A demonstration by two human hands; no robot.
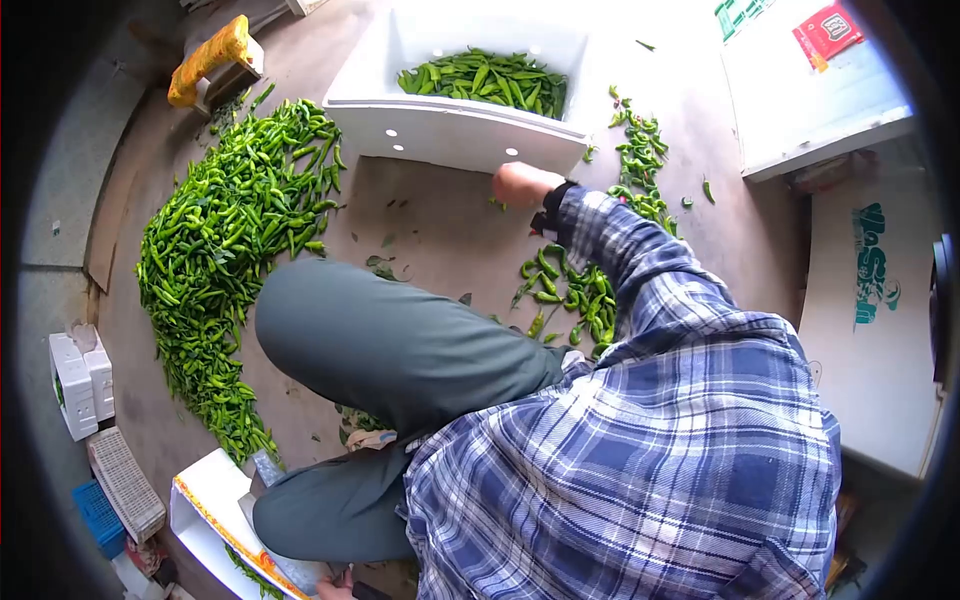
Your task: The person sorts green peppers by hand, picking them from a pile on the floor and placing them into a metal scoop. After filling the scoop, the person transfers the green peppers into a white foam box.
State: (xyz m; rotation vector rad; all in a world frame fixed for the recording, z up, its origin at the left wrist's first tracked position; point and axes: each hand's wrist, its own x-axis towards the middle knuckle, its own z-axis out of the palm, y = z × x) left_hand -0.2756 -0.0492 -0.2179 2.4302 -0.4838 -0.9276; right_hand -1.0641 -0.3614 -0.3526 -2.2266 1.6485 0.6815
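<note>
Right hand (525, 186): beside white box (450, 132), grip I cannot tell | left hand (336, 587): at taped box (215, 482), grip I cannot tell | peppers (235, 210): heaped on floor (450, 235), also inside white box

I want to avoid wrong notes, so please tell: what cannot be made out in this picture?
All in the head view:
Bare right hand: fingertips and any hold, hidden by the hand itself.
Bare left hand: partly cut off by the bottom edge.
White foam box: bottom, hidden by long green peppers.
Red flat packet: white print too small.
</note>
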